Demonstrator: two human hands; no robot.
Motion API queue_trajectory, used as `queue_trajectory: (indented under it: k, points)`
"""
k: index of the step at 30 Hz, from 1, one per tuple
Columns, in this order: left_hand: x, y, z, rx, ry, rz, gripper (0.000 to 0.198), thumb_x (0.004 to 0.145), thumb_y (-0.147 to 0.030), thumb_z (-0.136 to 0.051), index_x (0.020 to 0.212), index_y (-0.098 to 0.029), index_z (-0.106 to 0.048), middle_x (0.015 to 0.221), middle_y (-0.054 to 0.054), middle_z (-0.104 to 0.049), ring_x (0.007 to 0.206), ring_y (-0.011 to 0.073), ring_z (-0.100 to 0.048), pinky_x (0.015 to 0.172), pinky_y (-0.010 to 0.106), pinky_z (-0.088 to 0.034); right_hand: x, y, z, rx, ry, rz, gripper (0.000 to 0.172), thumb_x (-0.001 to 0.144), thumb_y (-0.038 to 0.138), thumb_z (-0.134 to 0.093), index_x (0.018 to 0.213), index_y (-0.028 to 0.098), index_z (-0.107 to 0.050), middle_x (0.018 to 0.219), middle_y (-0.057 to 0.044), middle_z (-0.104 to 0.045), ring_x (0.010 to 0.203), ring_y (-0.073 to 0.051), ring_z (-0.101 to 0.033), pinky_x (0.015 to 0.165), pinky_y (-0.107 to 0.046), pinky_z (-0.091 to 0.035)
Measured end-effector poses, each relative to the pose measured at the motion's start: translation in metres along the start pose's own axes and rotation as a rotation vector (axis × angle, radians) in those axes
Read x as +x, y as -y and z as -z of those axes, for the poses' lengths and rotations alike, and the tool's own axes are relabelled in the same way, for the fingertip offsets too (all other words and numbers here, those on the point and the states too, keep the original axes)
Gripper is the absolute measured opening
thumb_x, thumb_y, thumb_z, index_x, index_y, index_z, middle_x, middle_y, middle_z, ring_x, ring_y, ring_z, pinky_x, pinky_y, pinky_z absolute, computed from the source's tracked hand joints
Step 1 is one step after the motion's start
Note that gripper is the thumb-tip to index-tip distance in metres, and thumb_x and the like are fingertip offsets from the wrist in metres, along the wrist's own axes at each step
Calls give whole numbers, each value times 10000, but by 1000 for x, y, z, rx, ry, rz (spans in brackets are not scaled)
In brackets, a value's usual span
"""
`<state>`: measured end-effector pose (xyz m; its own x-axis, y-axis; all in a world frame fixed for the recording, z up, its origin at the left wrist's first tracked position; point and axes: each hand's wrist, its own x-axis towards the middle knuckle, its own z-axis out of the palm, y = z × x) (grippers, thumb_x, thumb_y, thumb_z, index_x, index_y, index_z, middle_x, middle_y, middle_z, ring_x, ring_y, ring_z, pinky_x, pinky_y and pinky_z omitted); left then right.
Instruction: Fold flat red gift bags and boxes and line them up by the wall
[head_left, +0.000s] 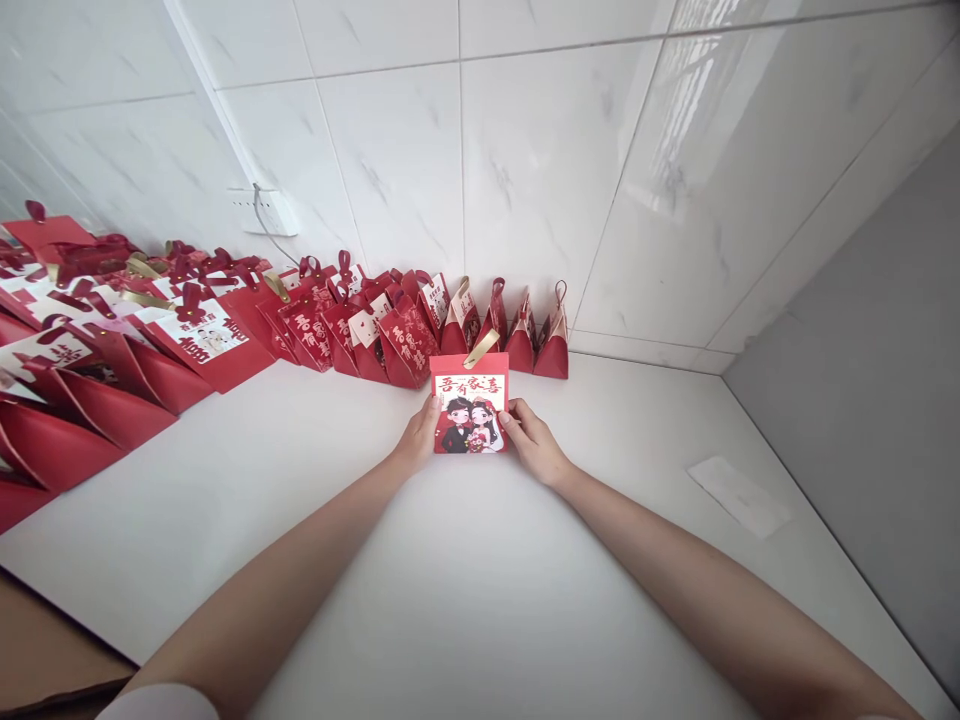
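A small red gift box point(469, 403) with a cartoon couple on its front and a gold ribbon on top stands on the white table point(465, 580). My left hand point(416, 437) grips its left side and my right hand point(531, 442) grips its right side, thumbs on the front face. Behind it, a row of similar red gift boxes point(420, 325) lines the tiled wall.
Many more red boxes point(112, 340) crowd the table's left side. A white paper slip point(739, 495) lies at the right near the table's edge. A wall socket with a cable point(266, 212) is on the tiled wall. Grey floor point(870, 380) lies beyond the right edge.
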<state>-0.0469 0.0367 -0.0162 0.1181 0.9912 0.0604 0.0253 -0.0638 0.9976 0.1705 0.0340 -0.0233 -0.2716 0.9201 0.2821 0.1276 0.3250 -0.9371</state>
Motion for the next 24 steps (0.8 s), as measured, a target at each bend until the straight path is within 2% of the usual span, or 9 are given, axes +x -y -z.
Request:
queue_trajectory:
  k: [9, 18, 24]
  points:
    - [6, 9, 1, -54, -25, 36, 775, 865, -778, -328, 1254, -184, -638, 1218, 117, -702, 1156, 332, -645, 1050, 487, -466, 0, -3, 4, -32, 24, 7, 339, 965, 567, -434, 998, 239, -513, 1083, -37, -656, 977, -208, -643, 878, -346, -506]
    - [0, -3, -2, -13, -17, 36, 757, 874, -756, -362, 1258, -165, -637, 1250, 126, -684, 1162, 338, -637, 1034, 476, -483, -1, 0, 4, -21, 26, -12, 341, 961, 571, -442, 991, 241, -519, 1086, -35, -663, 982, -216, -653, 870, -350, -518]
    - [0, 2, -1, -28, -6, 28, 735, 884, -747, -353, 1270, -185, -628, 1280, 111, -669, 1207, 338, -612, 1065, 481, -461, -1, 0, 4, -14, 27, -13, 318, 965, 551, -443, 987, 243, -516, 1065, -33, -668, 977, -221, -655, 856, -349, -513]
